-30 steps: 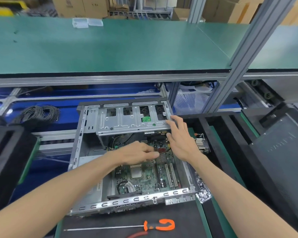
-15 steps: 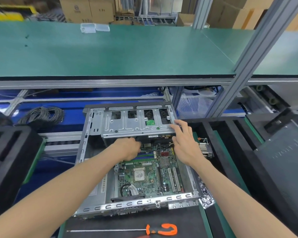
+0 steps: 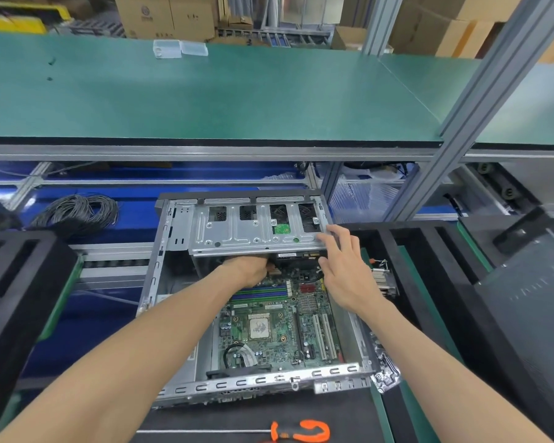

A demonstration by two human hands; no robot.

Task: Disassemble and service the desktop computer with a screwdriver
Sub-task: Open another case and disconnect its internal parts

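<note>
Two foam trays [image 3: 20, 282] flanked the open case [image 3: 160, 282] at frame centre, a cable coil [image 3: 77, 215] lay at left, and the screwdriver [image 3: 301, 432] lay untouched at bottom centre. Since a second ago the left hand [image 3: 250, 270] had slid from the motherboard [image 3: 269, 327] up under the drive cage [image 3: 253, 231], which hid its fingers, so their state could not be told. The right hand [image 3: 346, 270] kept spread, straight fingers [image 3: 328, 244] on the cage's right corner.

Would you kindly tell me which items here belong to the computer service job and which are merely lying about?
In use: computer case, drive cage, motherboard, screwdriver, left hand, right hand.
Lying about: cable coil, clear plastic box, cardboard boxes.
</note>
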